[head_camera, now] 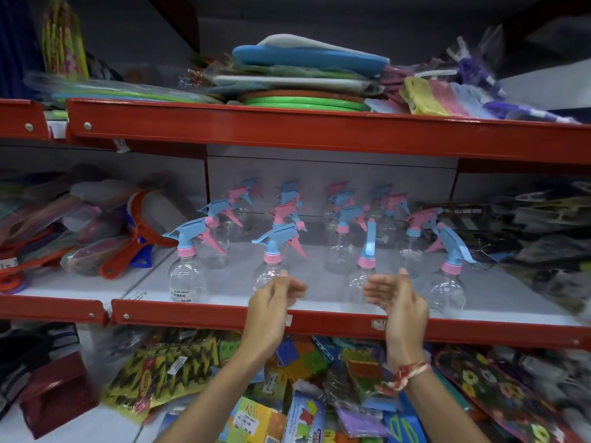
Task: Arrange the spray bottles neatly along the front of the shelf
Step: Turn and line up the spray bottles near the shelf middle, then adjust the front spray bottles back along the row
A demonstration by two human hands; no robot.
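Several clear spray bottles with blue and pink trigger heads stand in rows on the middle shelf (319, 321). Along the front stand a bottle at the left (187, 273), one behind my left hand (270, 266), one beside my right hand (363, 276) and one at the right (447, 282). More bottles (342, 247) stand behind them toward the back wall. My left hand (275, 298) hovers open in front of the second bottle, fingers loosely curled, holding nothing. My right hand (396, 295) is open too, palm turned left, just right of the third bottle. A red thread bracelet circles my right wrist.
Red-edged shelves run above and below. Red-rimmed strainers (140, 231) and packaged goods lie left of the bottles, dark packets (527, 238) at the right. Plastic lids and boards (307, 78) pile on the top shelf. Colourful packets (287, 394) fill the lower shelf.
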